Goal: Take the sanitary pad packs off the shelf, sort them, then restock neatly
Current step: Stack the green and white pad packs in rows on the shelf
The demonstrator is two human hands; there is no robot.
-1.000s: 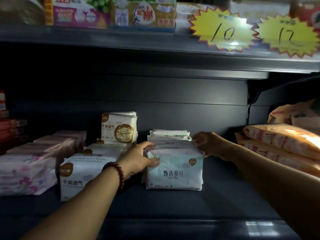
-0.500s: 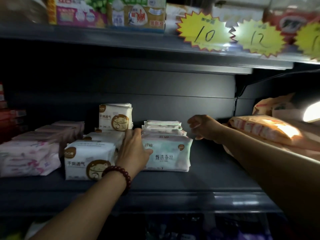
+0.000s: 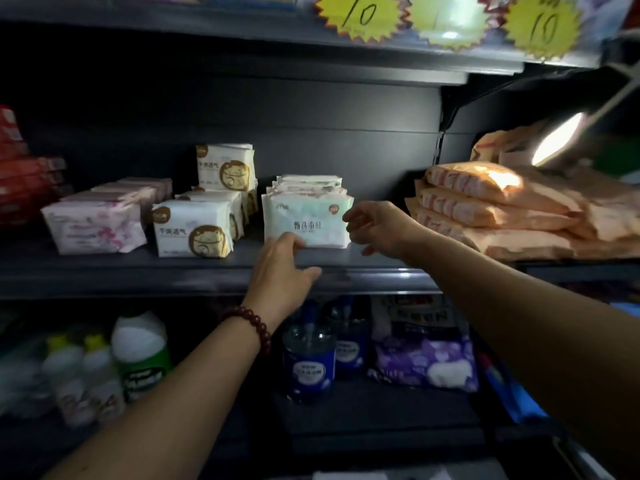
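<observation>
A row of pale green pad packs (image 3: 308, 220) stands upright on the dark shelf (image 3: 207, 268), several deep. My left hand (image 3: 282, 268), with a red bead bracelet on its wrist, reaches up in front of the shelf edge; its fingertips touch the front pack's lower left corner. My right hand (image 3: 377, 226) hovers at the front pack's right edge with loosely curled fingers and holds nothing. To the left stand white packs with a brown cat logo (image 3: 192, 233), one more standing on top at the back (image 3: 225, 168). Pink-patterned packs (image 3: 95, 226) lie further left.
Orange packs (image 3: 491, 209) are stacked at the shelf's right, under a bright lamp (image 3: 557, 138). Red boxes (image 3: 20, 181) sit at far left. Yellow price stars (image 3: 360, 15) hang on the shelf above. Below are blue bottles (image 3: 310, 358), a purple pack (image 3: 426, 365) and white-green bottles (image 3: 142, 355).
My view has pulled back and down, revealing the lower shelf. My left hand slid from the green packs' left side to the front bottom corner; my right hand came forward to the front pack's right edge.
</observation>
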